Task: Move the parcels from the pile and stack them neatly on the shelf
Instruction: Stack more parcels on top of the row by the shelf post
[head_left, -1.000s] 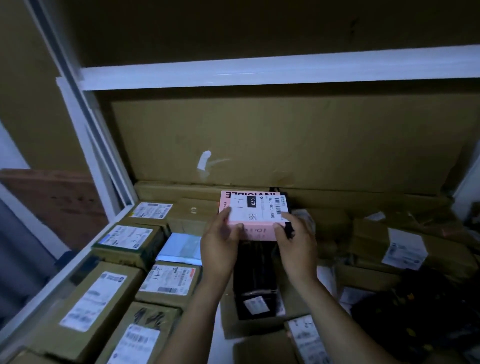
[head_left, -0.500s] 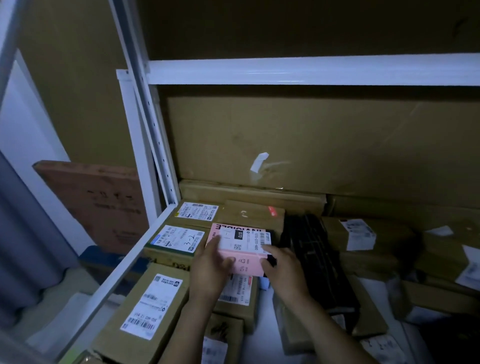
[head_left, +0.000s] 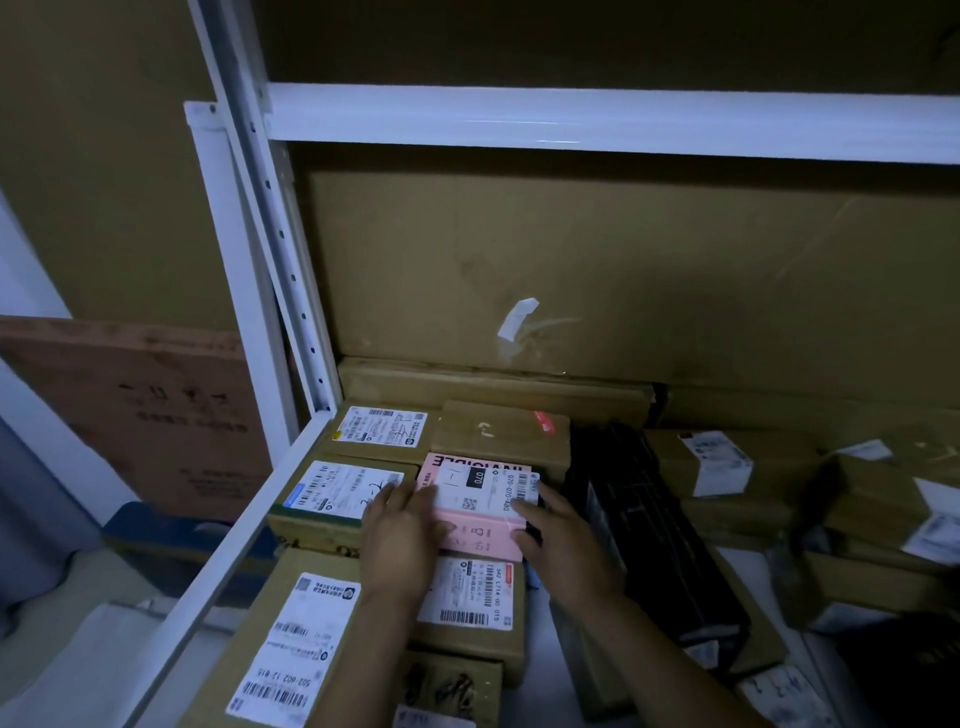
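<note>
Two hands lie on the pink parcel (head_left: 475, 501), which sits flat, label up, on top of brown boxes on the shelf (head_left: 244, 540). The left hand (head_left: 402, 535) covers the parcel's left edge. Its fingers are stretched out & relaxed, tips reaching past the edge onto the neighbouring box, thumb lying on the pink top: pressing, not gripping. The right hand (head_left: 563, 535) is at the parcel's right edge, forefinger laid along the right side of the white label, thumb tip on the pink top near the front-right corner. How its other fingers sit isn't clear, so can't tell if it pinches the edge or only presses. The parcel's middle & far edge show bare btw the two hands.

Round the pink parcel:
- Touching its left side is a green-trimmed box (head_left: 340, 496) w/ a white label, and behind that a 2nd labelled box (head_left: 382, 428).
- Directly behind it is a plain brown box (head_left: 498, 431) w/ a red sticker.
- Partly under its near edge, sticking out toward the person, is a barcode-labelled box (head_left: 470, 597).
- Just right of it lies a long black parcel (head_left: 654, 535).
- Further right are more brown boxes (head_left: 727, 467), loosely heaped.
- Well behind it a big cardboard sheet (head_left: 623, 270) stands upright at the back.
</note>
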